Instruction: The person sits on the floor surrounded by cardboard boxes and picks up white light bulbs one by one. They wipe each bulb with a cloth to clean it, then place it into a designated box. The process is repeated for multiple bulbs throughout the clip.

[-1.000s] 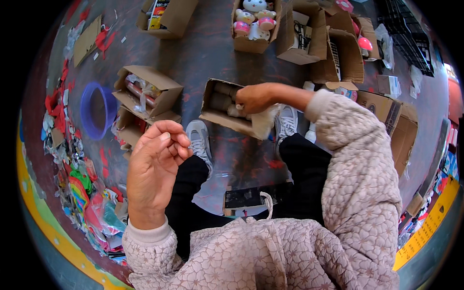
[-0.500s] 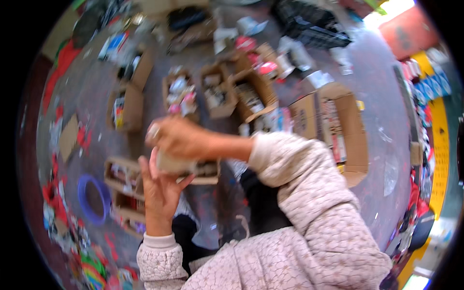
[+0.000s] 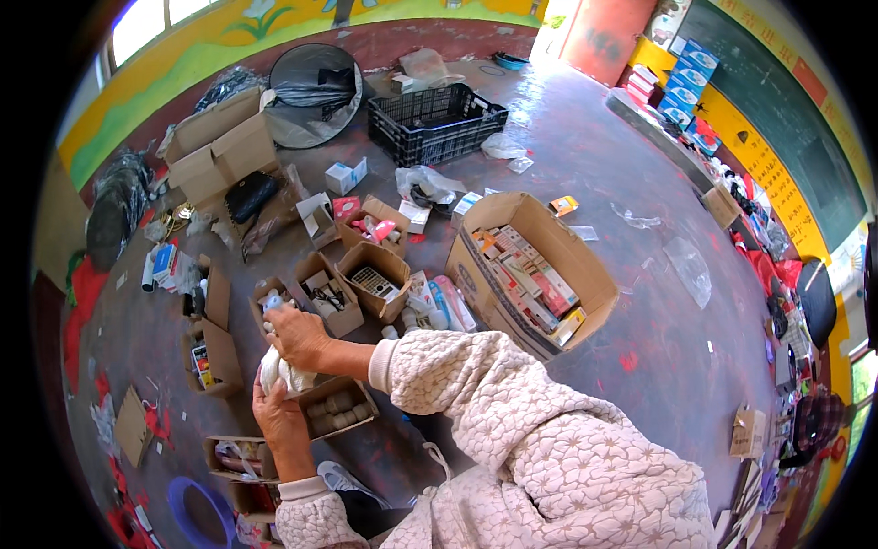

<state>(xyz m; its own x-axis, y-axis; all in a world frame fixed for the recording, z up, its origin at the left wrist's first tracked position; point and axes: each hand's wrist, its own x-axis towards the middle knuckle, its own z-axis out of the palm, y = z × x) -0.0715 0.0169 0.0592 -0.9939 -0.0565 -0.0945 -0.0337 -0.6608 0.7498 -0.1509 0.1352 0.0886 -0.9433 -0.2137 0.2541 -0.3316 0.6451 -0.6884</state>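
Observation:
A crumpled white soft thing, like a piece of cloth (image 3: 285, 373), is between my two hands. My right hand (image 3: 302, 339) is closed on its upper end, fingers bunched together. From below, my left hand (image 3: 280, 423) grips its lower edge with the thumb and fingers. Right under them is a small cardboard box (image 3: 364, 419) with several beige rolled or cylindrical pieces in it. Just beyond my right hand stands another small box (image 3: 262, 298) holding pale and bluish bits, partly covered by the hand.
A large cardboard box (image 3: 585, 265) full of small cartons stands to the right. Several small open boxes (image 3: 389, 265) cluster ahead, with a black crate (image 3: 439, 123) farther off. At lower left lie a purple basin (image 3: 178, 503) and a box (image 3: 240, 457). My shoe (image 3: 346, 480) shows below.
The view has tilted up and swung, showing more of the far room. My left hand's fingers, spread before, now close on the white cloth-like thing. The earlier frame is blurred.

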